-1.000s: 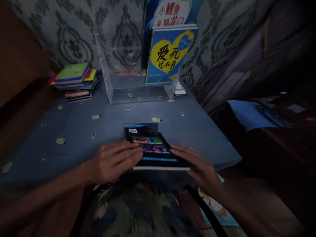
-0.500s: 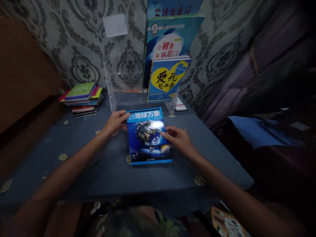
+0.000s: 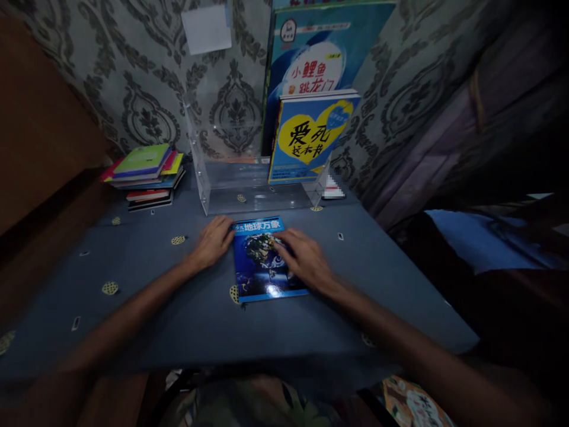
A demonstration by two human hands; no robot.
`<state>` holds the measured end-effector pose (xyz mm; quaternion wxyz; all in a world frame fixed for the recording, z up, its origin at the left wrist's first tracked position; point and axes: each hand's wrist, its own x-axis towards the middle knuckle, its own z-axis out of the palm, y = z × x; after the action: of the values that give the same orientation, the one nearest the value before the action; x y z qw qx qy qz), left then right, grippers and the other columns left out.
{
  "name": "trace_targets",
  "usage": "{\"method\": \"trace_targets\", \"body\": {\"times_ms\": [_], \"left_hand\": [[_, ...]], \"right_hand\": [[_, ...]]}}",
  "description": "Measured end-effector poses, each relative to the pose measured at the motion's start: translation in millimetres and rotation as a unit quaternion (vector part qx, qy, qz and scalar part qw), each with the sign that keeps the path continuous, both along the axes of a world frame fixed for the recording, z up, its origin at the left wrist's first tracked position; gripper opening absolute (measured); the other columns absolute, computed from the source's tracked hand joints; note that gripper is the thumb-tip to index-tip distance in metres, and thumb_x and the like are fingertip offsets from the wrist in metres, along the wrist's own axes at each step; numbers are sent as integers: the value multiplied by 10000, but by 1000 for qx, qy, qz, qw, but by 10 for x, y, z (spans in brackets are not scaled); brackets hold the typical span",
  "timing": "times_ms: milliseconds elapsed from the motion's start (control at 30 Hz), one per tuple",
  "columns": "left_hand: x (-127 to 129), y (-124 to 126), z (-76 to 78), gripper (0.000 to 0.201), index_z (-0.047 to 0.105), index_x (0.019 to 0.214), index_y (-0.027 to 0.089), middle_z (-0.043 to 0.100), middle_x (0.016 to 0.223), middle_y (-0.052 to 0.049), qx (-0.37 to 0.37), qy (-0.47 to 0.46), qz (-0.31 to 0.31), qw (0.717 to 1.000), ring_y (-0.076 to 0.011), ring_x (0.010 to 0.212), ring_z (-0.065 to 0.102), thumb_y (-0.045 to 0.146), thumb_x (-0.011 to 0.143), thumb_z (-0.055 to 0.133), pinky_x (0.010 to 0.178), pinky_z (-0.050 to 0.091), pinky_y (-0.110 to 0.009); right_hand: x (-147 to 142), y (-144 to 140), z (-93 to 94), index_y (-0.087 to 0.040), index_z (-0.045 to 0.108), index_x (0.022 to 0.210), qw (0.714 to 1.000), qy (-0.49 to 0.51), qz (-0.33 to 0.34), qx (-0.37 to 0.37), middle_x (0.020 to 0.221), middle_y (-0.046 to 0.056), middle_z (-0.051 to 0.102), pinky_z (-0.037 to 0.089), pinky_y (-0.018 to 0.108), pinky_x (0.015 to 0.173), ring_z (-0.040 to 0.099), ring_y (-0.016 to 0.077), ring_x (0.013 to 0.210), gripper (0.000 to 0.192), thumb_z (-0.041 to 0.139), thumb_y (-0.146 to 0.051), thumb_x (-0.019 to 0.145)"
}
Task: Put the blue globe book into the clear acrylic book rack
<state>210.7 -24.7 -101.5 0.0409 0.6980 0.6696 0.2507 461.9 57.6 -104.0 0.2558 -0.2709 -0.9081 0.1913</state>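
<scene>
A blue book with a picture of the Earth on its cover lies flat on the cloth-covered table. My left hand rests beside the book's upper left edge, its fingertips touching that edge and its palm down. Across the right side of the cover lies my right hand, fingers stretched out over the Earth picture. Neither hand is closed around the book. The cover's right edge is partly hidden beneath my right hand.
Behind the book stands a clear acrylic rack. A blue book with a yellow heart and a larger teal book stand upright at its right. Several books form a stack at the left, near the patterned wall.
The book has gone from tilted up in both hands to flat on the table. My right hand has moved from its right edge onto the cover, and my left hand has lowered.
</scene>
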Motion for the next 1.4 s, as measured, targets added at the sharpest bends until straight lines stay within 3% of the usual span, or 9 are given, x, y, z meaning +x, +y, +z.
{"method": "trace_targets", "body": {"times_ms": [133,233,333,500,667,833,933,1167,1400], "left_hand": [[6,-50,-162,293,577,1215,165,657,1210,-123,9,47,-20,999,-258,1141,611,270,999,409,1022,485,-447],[-27,-67,-241,314,586,1223,161,677,1180,-131,28,38,-34,998,-263,1116,629,268,998,394,996,500,-455],[-56,-64,-266,313,608,1211,170,689,1164,-130,51,31,-44,997,-263,1104,634,260,997,399,982,508,-460],[-69,-37,-262,319,606,1253,195,662,1299,-122,64,49,-46,996,-262,1220,603,270,1007,417,1042,488,-490],[-53,-40,-232,299,636,1191,163,659,1319,-129,52,63,-34,996,-267,1217,610,267,1016,416,1032,499,-479],[9,6,-152,305,649,1188,180,678,1288,-115,35,100,-32,994,-284,1264,579,294,1018,422,1027,491,-489],[99,141,-113,347,621,1268,175,647,1353,-120,14,114,-58,992,-287,1343,525,320,1025,421,1107,417,-523],[562,384,-53,445,500,1437,154,482,1536,-120,-74,113,-173,976,-255,1493,340,323,1033,420,1217,264,-519],[1041,-214,8,454,441,1489,189,444,1570,-42,-70,142,-384,910,-192,1512,298,337,1070,352,1272,181,-420]], "right_hand": [[-530,-125,25,-159,415,1502,990,-32,134,-16,1549,162,464,369,517,1180,416,289,1448,571,388,-461,1018],[-851,-117,-11,-131,274,1570,984,-54,161,-51,1626,178,322,264,538,1233,274,292,1518,710,357,-562,1012],[-958,-48,-55,-99,246,1576,982,-69,162,-72,1625,201,307,235,540,1242,254,297,1522,779,307,-625,1005],[-725,130,-97,-82,346,1540,982,-114,142,-44,1613,211,325,210,531,1250,262,296,1519,776,283,-640,1004],[-304,440,-182,-101,387,1526,992,-106,67,-25,1584,217,378,215,596,1228,313,319,1499,717,287,-598,1019],[-22,697,-284,-248,389,1535,995,-55,51,-59,1551,94,477,227,592,1231,405,269,1458,615,241,-572,1034],[15,741,-295,-259,390,1534,994,-41,54,-84,1537,73,501,219,554,1246,436,246,1439,614,211,-571,1037],[-10,731,-307,-218,372,1539,994,-35,58,-82,1549,84,485,215,560,1236,433,243,1437,570,232,-484,1054],[-7,710,-321,-164,410,1520,996,-45,52,-62,1543,122,486,206,542,1237,432,268,1435,634,209,-538,1049]]}}
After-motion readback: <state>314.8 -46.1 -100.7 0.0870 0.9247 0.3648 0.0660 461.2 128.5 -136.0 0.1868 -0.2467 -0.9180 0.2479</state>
